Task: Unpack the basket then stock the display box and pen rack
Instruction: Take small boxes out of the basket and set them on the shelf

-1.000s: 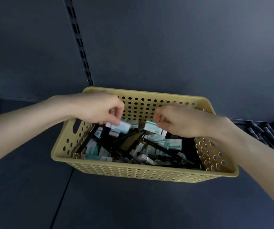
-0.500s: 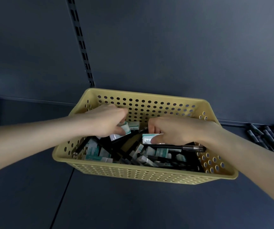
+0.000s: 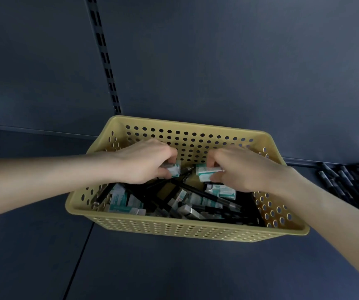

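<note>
Two half-hidden boxes [image 3: 173, 169]: left hand [image 3: 144, 162] pinches one, right hand [image 3: 239, 169] another.

The dark blue-grey shelf [image 3: 174, 267] carries a yellow perforated basket [image 3: 185, 231] mid-shelf, with black pens [image 3: 347, 182] lying at its right edge.

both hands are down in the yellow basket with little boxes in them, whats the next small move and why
Likely lift both hands clear of the basket: the left hand pinches one small teal-and-white box, the right hand pinches another box, and both sit just above the heap.
</note>
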